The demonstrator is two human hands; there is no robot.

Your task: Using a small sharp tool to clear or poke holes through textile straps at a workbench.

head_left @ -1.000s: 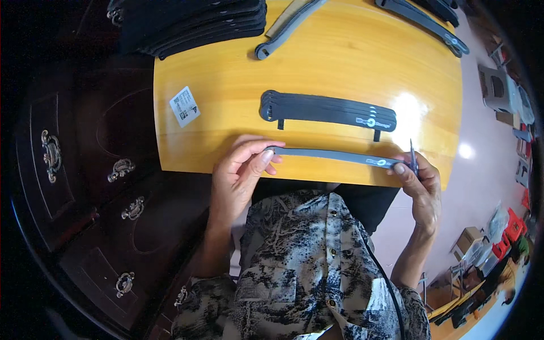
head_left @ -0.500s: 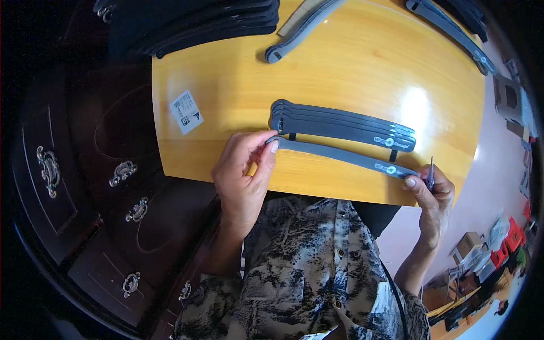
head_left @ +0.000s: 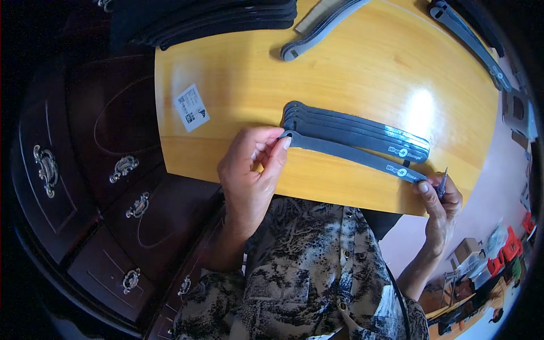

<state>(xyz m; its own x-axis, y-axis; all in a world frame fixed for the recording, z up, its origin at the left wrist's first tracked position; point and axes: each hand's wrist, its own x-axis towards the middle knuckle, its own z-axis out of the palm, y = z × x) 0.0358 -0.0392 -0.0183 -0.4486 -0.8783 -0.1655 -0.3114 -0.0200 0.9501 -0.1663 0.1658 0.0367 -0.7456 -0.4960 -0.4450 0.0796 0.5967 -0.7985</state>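
A grey hook-and-loop strap (head_left: 345, 154) with pale printing stretches between my two hands at the table's near side. My left hand (head_left: 250, 177) pinches its rounded, slotted end between thumb and fingers. At the other end, my right hand (head_left: 442, 205) grips the printed tip under the thumb. The same hand also holds a slim, dark pointed tool (head_left: 443, 186), point up. Just beyond lies a fanned stack of matching straps (head_left: 354, 131). The held strap's left end meets the stack's near edge, with a narrow wedge of table between them toward the right. A short black piece (head_left: 406, 163) shows beneath the stack.
A white printed label (head_left: 191, 107) lies on the yellow wooden table (head_left: 238, 79). Black folded pieces (head_left: 226, 25) are piled at the far left. More grey straps (head_left: 317, 34) lie at the back, others (head_left: 473, 42) at the far right. Dark drawers (head_left: 51, 170) stand left.
The held strap has come closer to the stack, its left end now touching the near edge, and its flat face shows more. The whole view has shifted slightly.
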